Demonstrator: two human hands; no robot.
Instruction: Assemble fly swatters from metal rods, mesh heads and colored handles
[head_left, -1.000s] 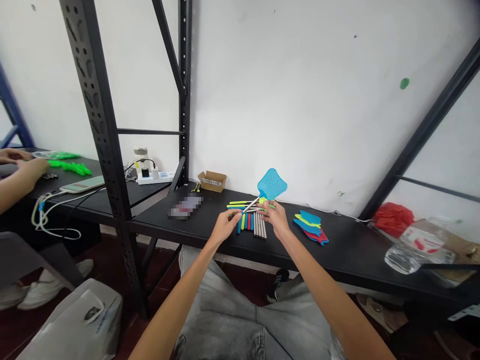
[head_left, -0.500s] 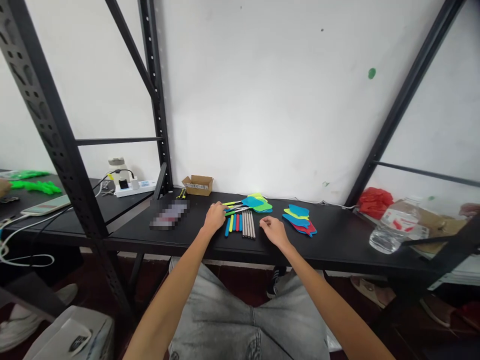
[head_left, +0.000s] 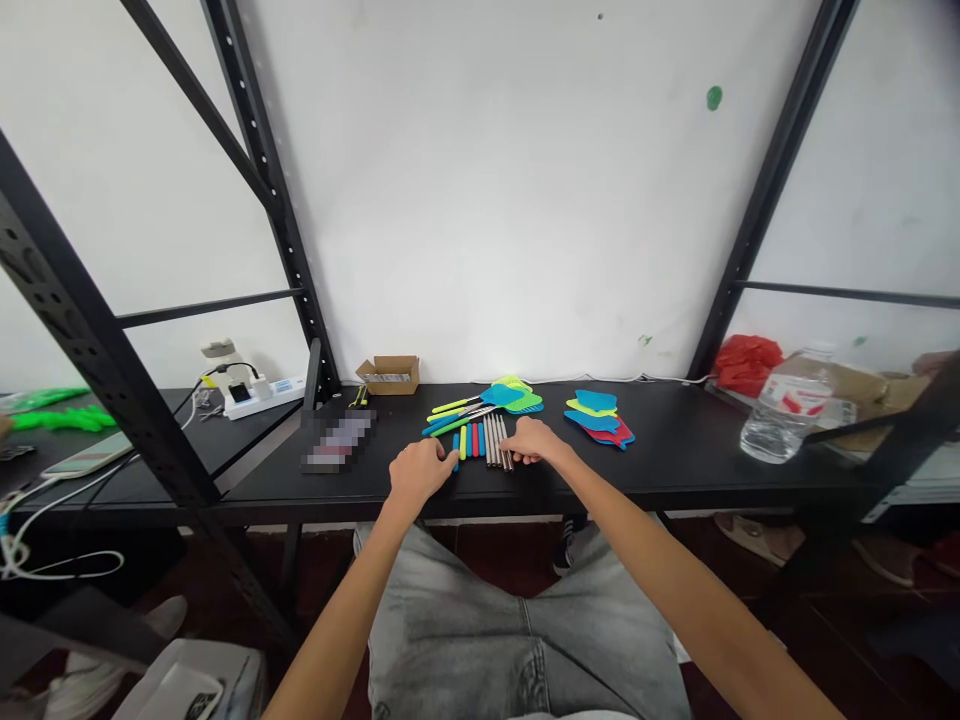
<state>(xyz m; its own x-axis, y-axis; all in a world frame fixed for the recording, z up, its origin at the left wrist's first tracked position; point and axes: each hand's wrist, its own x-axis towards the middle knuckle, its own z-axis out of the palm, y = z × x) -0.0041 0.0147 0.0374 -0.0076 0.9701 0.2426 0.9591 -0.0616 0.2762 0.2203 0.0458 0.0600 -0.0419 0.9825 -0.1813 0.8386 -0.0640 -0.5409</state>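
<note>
My left hand [head_left: 417, 470] rests on the black table [head_left: 675, 470], fingers curled, with the fingertips pinching the near end of a blue handle [head_left: 455, 452]. That handle lies in a row of coloured handles [head_left: 471, 440]. My right hand [head_left: 529, 440] lies over the near ends of several metal rods [head_left: 493, 440], fingers bent down onto them. Behind the row lie finished fly swatters [head_left: 491, 400] in blue and green. A stack of loose swatter heads [head_left: 598, 415] sits to the right.
A small cardboard box [head_left: 388, 374] stands by the wall. A black rack post [head_left: 285, 230] rises at the left, with a power strip [head_left: 259, 388] beyond it. A water bottle [head_left: 787, 415] and a red bag [head_left: 746, 362] are at the right.
The blue swatter held up a second ago now lies on the pile. My left hand has come back to the blue handle and my right hand has moved onto the rods. The view has shifted right.
</note>
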